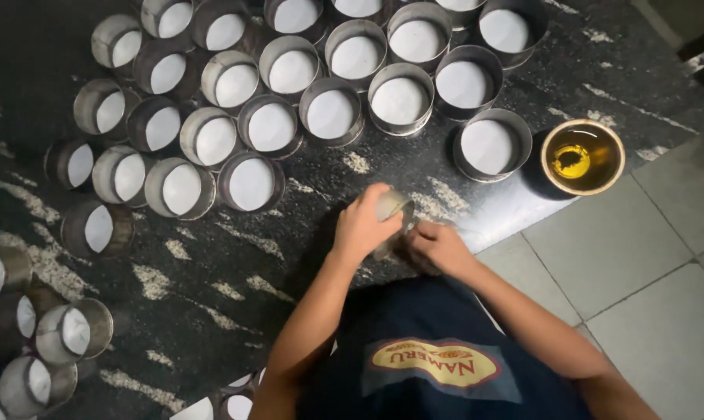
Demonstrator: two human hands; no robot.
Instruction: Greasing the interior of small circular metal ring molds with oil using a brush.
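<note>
- The left hand is closed around a small round metal tin, fingers wrapped over its side, holding it tilted just above the dark speckled surface.
- The right hand sits just beside the tin at its lower rim, fingers curled in against it; whether it pinches anything cannot be told.
- Behind the hands, rows of metal tins with white round liners stand packed rim to rim, filling the far part of the surface.
- One lined tin stands alone, near the hands and just beside a bowl of yellow oil.
- More tins cluster along the left edge.
- A bare stretch of the dark surface lies between the hands and the left cluster.
- The surface ends at the right, where pale floor tiles begin; the oil bowl sits close to that edge.
- A dark apron with an oval patch fills the near edge.
</note>
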